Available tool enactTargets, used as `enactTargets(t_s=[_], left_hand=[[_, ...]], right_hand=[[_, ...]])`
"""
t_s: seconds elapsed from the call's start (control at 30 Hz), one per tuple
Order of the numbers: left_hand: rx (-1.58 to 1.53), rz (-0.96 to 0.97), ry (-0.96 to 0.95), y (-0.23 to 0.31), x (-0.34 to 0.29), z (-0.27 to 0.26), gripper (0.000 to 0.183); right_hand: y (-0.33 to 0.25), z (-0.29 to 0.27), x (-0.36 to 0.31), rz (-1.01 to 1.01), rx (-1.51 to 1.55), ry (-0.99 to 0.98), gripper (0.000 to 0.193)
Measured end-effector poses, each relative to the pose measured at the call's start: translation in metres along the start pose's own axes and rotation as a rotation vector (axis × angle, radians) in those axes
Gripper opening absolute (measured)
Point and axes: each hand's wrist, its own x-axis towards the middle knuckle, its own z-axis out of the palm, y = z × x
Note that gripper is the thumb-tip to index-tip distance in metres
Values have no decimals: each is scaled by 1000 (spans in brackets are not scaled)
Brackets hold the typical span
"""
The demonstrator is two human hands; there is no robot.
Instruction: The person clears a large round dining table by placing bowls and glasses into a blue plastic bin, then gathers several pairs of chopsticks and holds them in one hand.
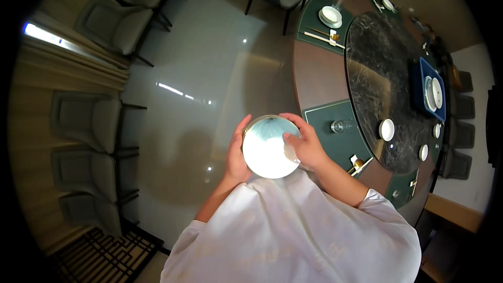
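Glossy white round dish [270,160] mid-frame, clamped between our left hand [237,160] and right hand [309,148]. If our hold slips on that shiny finish, we'd probably drop it on the floor [181,120].

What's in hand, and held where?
A round pale dish: left hand at its left rim, right hand at its right, thumb over the face.
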Motion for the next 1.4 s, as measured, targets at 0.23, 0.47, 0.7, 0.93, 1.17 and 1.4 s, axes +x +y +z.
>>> enactTargets(t_s=[0.23, 0.47, 0.7, 0.93, 1.17, 1.4], left_hand=[[-10, 24, -148, 44, 65, -10, 61], [34, 4, -278, 73, 125, -7, 62], [173, -25, -204, 113, 216, 21, 55], [239, -75, -60, 159, 340, 101, 55], [203, -106, -53, 144, 450, 155, 59], [320, -280, -81, 145, 524, 182, 68]], right_hand=[[-52, 19, 52, -274, -454, -78, 50], [-78, 13, 104, -251, -368, -101, 53], [-108, -20, 208, -249, -220, -207, 56], [-164, -69, 333, -196, -69, -149, 52], [-212, -147, 409, -288, -31, 24, 50], [-240, -167, 439, -347, -10, 303, 52]])
